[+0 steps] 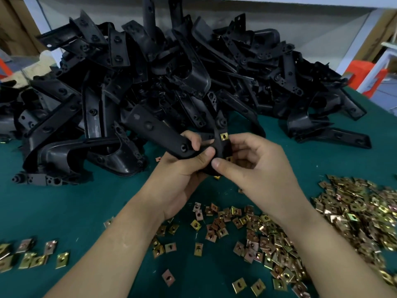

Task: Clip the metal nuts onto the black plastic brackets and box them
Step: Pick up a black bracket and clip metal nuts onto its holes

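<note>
Nearest, loose metal nuts [236,229] lie scattered on the green mat [64,201], thicker toward the right. Above them the left hand [182,173] grips a black bracket [159,132], fingers curled round its arm and thumb pressed on top. The right hand [253,166] pinches the bracket's bend between thumb and curled fingers. One clipped nut [224,136] sits on a tab just beyond the fingertips. Judged step: seating nuts; next, probably fill any bare tab, then box. Farthest, the bracket pile [171,72]; no box in view

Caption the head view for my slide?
One nut clipped on: left hand and right hand hold the black bracket.
</note>
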Motion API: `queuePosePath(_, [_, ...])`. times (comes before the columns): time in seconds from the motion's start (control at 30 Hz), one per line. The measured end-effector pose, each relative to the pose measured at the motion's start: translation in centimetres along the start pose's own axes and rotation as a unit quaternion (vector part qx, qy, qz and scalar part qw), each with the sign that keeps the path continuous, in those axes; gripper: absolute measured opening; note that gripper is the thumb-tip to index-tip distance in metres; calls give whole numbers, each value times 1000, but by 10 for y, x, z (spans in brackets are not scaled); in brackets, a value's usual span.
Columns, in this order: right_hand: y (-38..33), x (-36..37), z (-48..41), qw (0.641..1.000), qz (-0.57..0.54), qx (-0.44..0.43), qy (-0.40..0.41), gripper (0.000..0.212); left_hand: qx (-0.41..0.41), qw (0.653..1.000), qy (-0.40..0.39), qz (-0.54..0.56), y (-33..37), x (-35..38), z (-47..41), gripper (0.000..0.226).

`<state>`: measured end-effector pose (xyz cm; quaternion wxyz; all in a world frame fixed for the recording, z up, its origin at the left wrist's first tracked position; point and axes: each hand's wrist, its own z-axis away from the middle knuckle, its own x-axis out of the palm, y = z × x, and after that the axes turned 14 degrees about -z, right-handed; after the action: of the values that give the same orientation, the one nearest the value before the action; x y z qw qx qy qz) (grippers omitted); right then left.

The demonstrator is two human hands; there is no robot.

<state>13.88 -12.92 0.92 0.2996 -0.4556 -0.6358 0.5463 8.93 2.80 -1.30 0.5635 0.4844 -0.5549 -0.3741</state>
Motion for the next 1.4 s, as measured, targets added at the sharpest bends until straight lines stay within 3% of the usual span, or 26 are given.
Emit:
queuePosePath(0.17, [-7,-3,-2,993,106,0,46,47,25,995,12,-93,-1,3,0,30])
queuePosePath(0.3, [-21,-8,2,996,67,29,47,34,19,995,28,-93,0,10,3,24])
queuePosePath(0.4, [-29,-18,11,993,2,57,100,37,45,986,36,-154,0,23,10,16])
queuePosePath(0.73, [-63,-92,91,960,72,14,269,45,187,949,136,-213,30,81,36,50])
queuePosePath(0.87, [-78,-123,138,942,71,-11,327,38,197,944,83,-251,33,127,50,36])
queuePosePath(1.07, [-85,-167,219,900,124,5,418,39,149,969,11,-199,10,215,70,30])
queuePosePath(1.27, [-74,-202,307,849,165,115,488,46,119,962,-106,-223,-27,291,98,26])
queuePosePath(1.4, [-54,-219,354,804,239,236,491,64,117,929,-184,-298,-54,324,116,29])
